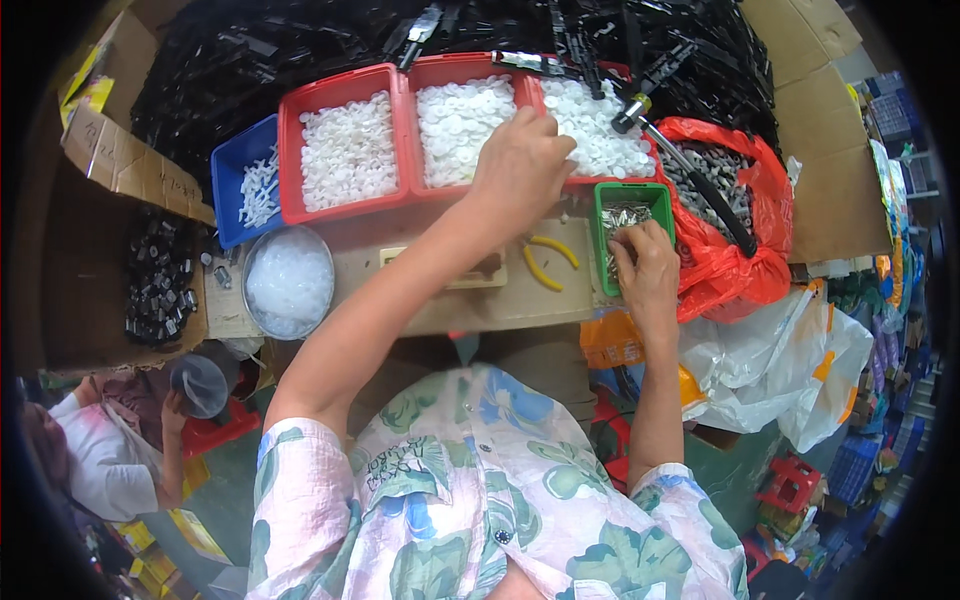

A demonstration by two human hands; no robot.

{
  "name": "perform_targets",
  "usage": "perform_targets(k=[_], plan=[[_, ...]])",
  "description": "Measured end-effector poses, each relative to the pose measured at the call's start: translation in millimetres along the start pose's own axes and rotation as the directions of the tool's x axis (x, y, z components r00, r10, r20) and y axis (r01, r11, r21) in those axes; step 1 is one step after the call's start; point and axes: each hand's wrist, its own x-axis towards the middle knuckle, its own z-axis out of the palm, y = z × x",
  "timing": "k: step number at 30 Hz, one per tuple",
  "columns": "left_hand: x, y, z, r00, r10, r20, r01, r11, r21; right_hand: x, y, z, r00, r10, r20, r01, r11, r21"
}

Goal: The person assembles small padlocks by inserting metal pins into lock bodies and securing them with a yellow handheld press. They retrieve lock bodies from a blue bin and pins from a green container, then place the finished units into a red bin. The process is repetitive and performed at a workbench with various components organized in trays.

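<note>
My left hand (522, 168) is over the rim between the middle and right red bins, its fingers curled together; what they hold, if anything, is hidden. Small white plastic discs (462, 125) fill the middle bin, and similar white pieces (597, 135) the right one. Inside the green bin (661, 200) lie small metal pins (626, 214). At its near edge my right hand (648, 268) dips in, fingers bent and closed among the pins. Whether a pin is between the fingertips is too small to tell. Yellow-handled pliers (545, 262) rest on the board between my hands.
A hammer (700, 185) lies across the red bag (770, 200) of grey parts. Black strips (300, 50) pile up behind the bins. Leftward are a blue bin (228, 190), a round bowl (290, 283) of clear pieces and a cardboard box (60, 250). A person (115, 450) sits lower left.
</note>
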Motion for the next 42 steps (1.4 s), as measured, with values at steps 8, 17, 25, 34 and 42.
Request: perform_targets(k=[8, 17, 25, 34, 42], plan=[[11, -6, 19, 0.994, 0.105, 0.030, -0.107, 0.991, 0.075, 2, 6, 6, 0.999, -0.007, -0.041, 0.010, 0.997, 0.078], [-15, 27, -41, 0.790, -0.526, 0.315, 0.603, 0.575, -0.553, 3, 9, 1, 0.976, 0.214, 0.041, -0.216, 0.926, 0.310], [-64, 37, -52, 0.552, -0.624, 0.553, 0.681, -0.045, -0.731, 2, 4, -7, 0.998, 0.051, -0.036, -0.047, 0.993, 0.106], [-75, 45, -50, 0.554, -0.600, 0.578, 0.648, -0.126, -0.751, 0, 8, -3, 0.995, 0.098, -0.023, -0.093, 0.981, 0.169], [-80, 59, -40, 0.508, -0.458, 0.729, 0.551, -0.478, -0.684, -13, -28, -28, 0.969, 0.245, -0.017, -0.143, 0.617, 0.774]])
